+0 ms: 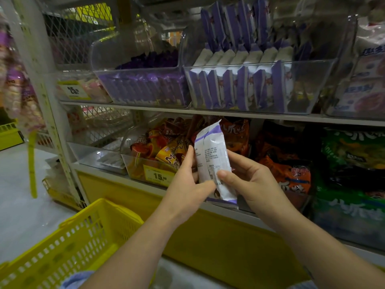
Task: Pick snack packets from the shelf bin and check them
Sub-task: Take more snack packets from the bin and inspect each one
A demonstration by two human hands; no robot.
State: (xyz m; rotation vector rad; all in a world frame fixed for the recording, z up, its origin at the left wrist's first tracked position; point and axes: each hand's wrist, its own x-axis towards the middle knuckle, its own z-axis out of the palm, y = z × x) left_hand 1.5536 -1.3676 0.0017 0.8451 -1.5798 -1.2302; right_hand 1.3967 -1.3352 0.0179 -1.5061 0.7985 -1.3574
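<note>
Both hands hold one white and purple snack packet (212,157) upright in front of the lower shelf, its printed back facing me. My left hand (187,184) grips its left edge with the fingers behind it. My right hand (250,182) pinches its lower right part, thumb on the front. Above, a clear shelf bin (312,88) holds several matching white and purple packets standing in rows.
A yellow basket (68,243) sits at the lower left near my left forearm. Another clear bin (143,88) of purple packets stands left of the first. Orange and red snack packets (164,147) fill the lower bin behind a yellow price tag (159,175). Green bags (352,155) lie at right.
</note>
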